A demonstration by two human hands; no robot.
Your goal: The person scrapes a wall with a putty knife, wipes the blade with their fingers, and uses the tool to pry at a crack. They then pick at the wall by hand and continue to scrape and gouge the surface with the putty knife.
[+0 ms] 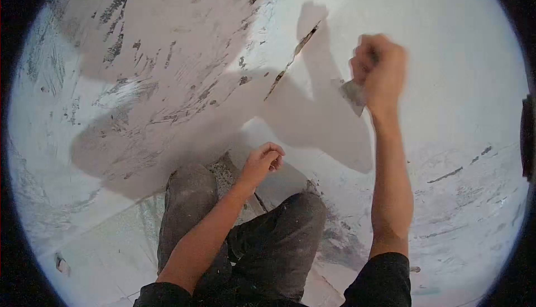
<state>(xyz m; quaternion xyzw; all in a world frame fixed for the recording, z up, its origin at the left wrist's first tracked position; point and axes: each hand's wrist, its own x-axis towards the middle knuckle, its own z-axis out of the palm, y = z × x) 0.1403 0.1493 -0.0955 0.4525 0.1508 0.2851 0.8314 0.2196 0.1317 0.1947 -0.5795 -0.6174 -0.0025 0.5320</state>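
Note:
My right hand (385, 72) is raised in front of the pale plastered wall (446, 89), its fingers wrapped round a putty knife. The flat metal blade of the putty knife (353, 96) shows below my fist, angled down and left; its handle is hidden in my grip. To the left of the blade, a long dark crack (293, 58) runs diagonally through the plaster. My left hand (265, 163) hovers above my knees with loosely curled fingers, and no object shows in it.
Rough, dark-streaked patches (120, 22) mark the upper left of the wall. A shorter crack (446, 174) lies at the lower right. My bent knees (279, 229) are close to the wall's foot. Shadows of my arms fall across the plaster.

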